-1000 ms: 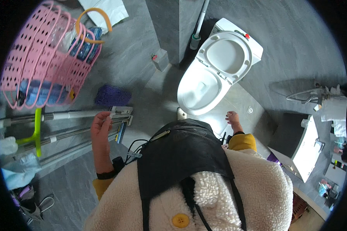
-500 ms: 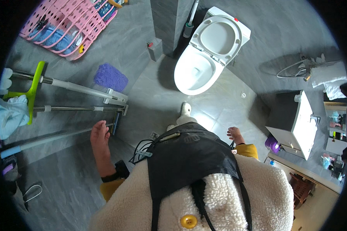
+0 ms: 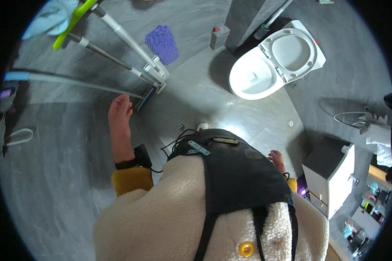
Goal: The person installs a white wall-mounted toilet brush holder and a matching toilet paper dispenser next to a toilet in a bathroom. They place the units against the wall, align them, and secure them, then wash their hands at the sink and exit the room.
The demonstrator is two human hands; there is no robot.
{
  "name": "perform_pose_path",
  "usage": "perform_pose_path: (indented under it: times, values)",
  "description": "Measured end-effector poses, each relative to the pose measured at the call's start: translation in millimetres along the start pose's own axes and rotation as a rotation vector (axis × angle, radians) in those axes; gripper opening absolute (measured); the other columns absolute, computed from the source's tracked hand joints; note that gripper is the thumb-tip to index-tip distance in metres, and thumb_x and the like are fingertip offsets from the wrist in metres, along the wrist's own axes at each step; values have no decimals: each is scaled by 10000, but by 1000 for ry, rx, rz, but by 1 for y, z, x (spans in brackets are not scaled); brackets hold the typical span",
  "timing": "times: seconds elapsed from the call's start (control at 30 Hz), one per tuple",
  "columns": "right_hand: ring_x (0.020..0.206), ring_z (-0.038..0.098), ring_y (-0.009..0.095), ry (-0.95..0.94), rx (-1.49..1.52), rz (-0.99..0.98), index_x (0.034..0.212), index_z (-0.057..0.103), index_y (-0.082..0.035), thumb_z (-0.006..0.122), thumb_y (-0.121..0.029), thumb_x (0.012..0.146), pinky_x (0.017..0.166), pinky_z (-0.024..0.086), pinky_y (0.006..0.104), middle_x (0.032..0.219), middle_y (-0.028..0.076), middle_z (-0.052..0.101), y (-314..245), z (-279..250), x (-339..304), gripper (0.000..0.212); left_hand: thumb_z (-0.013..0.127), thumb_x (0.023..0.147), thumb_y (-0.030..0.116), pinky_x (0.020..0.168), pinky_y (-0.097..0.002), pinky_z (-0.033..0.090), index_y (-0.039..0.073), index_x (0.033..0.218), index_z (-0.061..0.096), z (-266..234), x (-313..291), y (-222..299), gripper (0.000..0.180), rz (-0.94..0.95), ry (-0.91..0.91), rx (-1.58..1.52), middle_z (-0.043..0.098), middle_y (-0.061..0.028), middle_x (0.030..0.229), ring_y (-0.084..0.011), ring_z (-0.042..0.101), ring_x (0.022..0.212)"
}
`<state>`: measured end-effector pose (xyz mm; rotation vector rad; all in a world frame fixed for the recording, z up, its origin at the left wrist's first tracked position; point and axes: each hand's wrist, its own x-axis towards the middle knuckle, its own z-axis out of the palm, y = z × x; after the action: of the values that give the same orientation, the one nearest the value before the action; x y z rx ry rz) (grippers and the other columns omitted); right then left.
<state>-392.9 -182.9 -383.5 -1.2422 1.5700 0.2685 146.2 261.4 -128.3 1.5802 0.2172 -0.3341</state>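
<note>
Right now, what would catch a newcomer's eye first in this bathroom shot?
The white toilet at the upper right, its lid up against the grey floor. To the upper left, several mop poles lean together, with a purple mop pad beside them. The left hand is stretched out, open, close to the poles' lower ends; the right hand hangs empty at the person's side.
</note>
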Motion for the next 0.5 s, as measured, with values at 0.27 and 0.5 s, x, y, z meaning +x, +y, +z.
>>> perform_pose_path:
  times: [0.27, 0.5]
  values:
    - [830, 687, 185, 18, 22, 19, 1224, 604, -73, 566, -258, 980, 586, 504, 326, 1049, 78, 693, 61, -32, -9, 309, 690, 947, 208, 798, -238, 462, 130, 1090, 677, 9, -43, -20, 163, -9, 48, 17, 642, 38, 980, -70, 586, 891]
    - [838, 681, 190, -7, 116, 5, 1214, 603, -88, 597, -285, 948, 640, 512, 351, 1034, 66, 689, 108, -32, -33, 330, 675, 957, 203, 746, -206, 465, 126, 1089, 675, 51, -74, -23, 152, -2, -84, 35, 644, 36, 956, -53, 591, 847]
